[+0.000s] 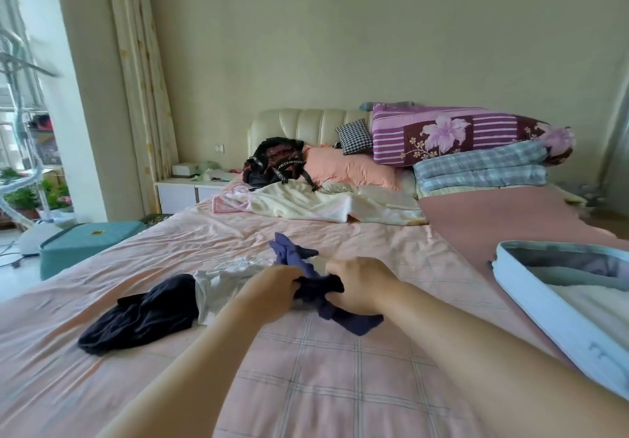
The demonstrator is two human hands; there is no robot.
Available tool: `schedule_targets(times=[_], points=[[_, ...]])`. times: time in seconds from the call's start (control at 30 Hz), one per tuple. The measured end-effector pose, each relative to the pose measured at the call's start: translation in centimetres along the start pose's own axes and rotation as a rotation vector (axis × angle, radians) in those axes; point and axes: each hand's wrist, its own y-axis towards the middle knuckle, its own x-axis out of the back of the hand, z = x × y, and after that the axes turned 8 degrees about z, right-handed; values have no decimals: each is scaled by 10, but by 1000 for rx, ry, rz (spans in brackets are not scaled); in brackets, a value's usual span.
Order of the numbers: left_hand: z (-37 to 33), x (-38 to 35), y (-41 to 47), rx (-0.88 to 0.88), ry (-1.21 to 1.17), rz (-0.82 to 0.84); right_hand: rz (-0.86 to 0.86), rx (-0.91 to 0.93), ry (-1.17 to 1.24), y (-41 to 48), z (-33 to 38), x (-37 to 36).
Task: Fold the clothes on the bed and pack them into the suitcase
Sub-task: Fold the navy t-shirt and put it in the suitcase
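A small dark blue garment [354,320] is bunched up in the middle of the pink bed [170,243]. My left hand [269,289] and my right hand [360,284] both grip it, close together, just above the sheet. A white garment [224,277] lies crumpled just left of my hands. A black garment [143,315] lies heaped farther left, touching the white one. The open light blue suitcase [544,288] sits on the bed at the right edge, with pale fabric inside it.
A cream blanket [323,203], a peach pillow [350,169], a black backpack [275,162] and folded quilts [476,152] crowd the headboard end. A teal stool [88,237] and a white nightstand [190,192] stand left of the bed.
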Motion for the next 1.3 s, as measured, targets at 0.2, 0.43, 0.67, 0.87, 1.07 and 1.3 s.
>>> schedule_targets(times=[0.2,0.43,0.67,0.87,1.07,1.3], points=[[-86,-6,-58,-29,-5,176,112,-148,151,-102,-7,-7],[-137,-22,-115,109,-222,787,623,-225,317,-187,16,-34],[-137,-42,-134,191,-470,760,283,-295,476,-196,6,-76],[-117,-83,-126,42,-338,179,143,-396,415,-182,-18,-121],[-102,-102,-104,67,-13,295,66,-386,503,-171,-34,-141],[-77,-82,-95,310,-257,-248,-392,-707,399,-182,-68,-116]])
